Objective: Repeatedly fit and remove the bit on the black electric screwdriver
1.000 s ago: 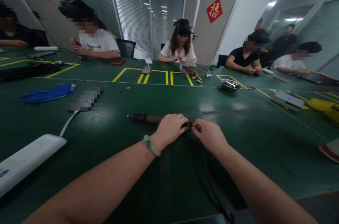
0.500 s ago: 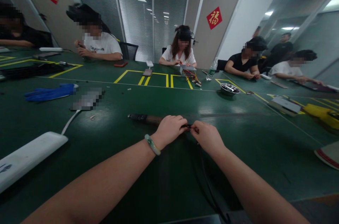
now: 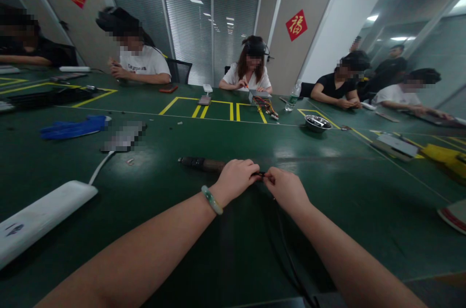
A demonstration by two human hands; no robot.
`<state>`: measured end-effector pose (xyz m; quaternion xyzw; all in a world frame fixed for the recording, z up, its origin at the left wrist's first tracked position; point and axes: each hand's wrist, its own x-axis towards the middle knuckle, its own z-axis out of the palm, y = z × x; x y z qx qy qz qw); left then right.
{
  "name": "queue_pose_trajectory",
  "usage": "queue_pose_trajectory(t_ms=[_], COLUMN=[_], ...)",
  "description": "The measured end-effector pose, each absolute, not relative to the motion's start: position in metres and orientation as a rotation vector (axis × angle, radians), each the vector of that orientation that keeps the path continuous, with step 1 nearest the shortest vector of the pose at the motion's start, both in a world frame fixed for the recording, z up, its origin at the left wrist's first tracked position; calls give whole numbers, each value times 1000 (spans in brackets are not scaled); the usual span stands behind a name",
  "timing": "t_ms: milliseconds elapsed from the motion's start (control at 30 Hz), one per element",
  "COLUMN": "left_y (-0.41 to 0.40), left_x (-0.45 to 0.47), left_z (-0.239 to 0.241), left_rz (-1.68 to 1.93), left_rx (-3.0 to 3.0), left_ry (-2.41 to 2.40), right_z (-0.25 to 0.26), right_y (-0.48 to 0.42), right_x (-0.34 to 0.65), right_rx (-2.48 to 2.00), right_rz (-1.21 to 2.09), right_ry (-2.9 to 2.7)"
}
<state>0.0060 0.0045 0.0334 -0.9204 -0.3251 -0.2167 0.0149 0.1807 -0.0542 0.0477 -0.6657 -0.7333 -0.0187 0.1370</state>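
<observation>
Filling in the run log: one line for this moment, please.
left hand: grips dark tool | right hand: pinches tool's end, black cable below | green table

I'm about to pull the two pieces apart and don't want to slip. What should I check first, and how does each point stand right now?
1. Left hand closed around the dark tool: ok, the tool's far end sticks out to the left, lying on the table.
2. Right hand pinching the small dark part at the tool's near end: ok, fingertips meet at the joint.
3. Whether that part is seated or loose: cannot tell, the fingers cover it.
4. Black cable free to move: ok, it trails toward the body, unpinned.
5. Nearby white power strip out of the way: ok, well left of both hands.
</observation>
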Motion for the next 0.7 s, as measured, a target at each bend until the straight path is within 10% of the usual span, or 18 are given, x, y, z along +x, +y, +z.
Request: queue_pose_trajectory(t_ms=[700], left_y=[0], left_x=[10], left_z=[34], left_rz=[-671], left_rx=[-2821], left_ry=[-1031], right_z=[47], right_y=[-47], right_x=[185], right_rx=[-1901], right_rz=[65], right_ry=[-2155])
